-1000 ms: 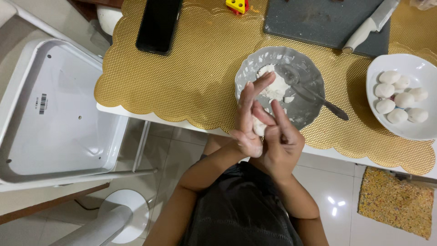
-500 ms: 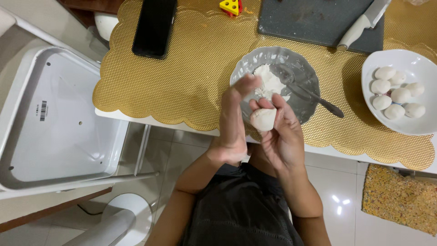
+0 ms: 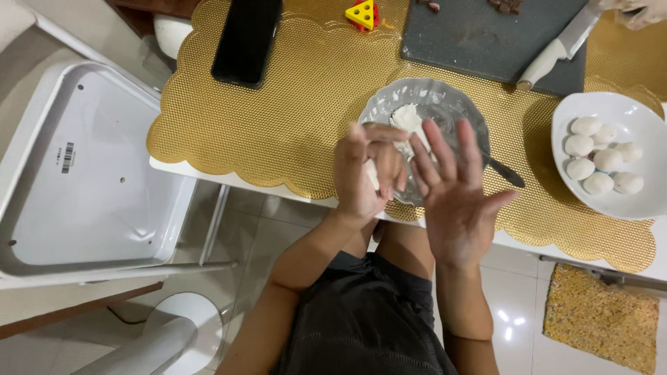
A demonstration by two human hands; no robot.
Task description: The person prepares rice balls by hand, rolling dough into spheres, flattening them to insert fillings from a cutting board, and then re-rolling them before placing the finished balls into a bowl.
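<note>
My left hand (image 3: pixel 363 173) is curled around a white dough ball (image 3: pixel 372 175) in front of a grey bowl (image 3: pixel 445 97). My right hand (image 3: pixel 455 198) is beside it, palm open, fingers spread, holding nothing and covering the bowl's near rim. A lump of white dough (image 3: pixel 406 117) lies in the bowl. The handle of a metal spoon (image 3: pixel 506 173) sticks out from behind my right hand. To the right, a white bowl (image 3: pixel 646 118) holds several rolled dough balls (image 3: pixel 597 154).
A gold placemat (image 3: pixel 278 118) covers the table edge. On it lie a black phone (image 3: pixel 246 42), a yellow toy block (image 3: pixel 363 14), and a dark cutting board (image 3: pixel 479 35) with a white-handled knife (image 3: pixel 556 48). Another person's hand (image 3: pixel 636 10) is at top right. A white plastic chair (image 3: pixel 90 173) stands at left.
The dough ball passed from my right palm into my left hand, which closed around it. My right hand opened flat with fingers spread.
</note>
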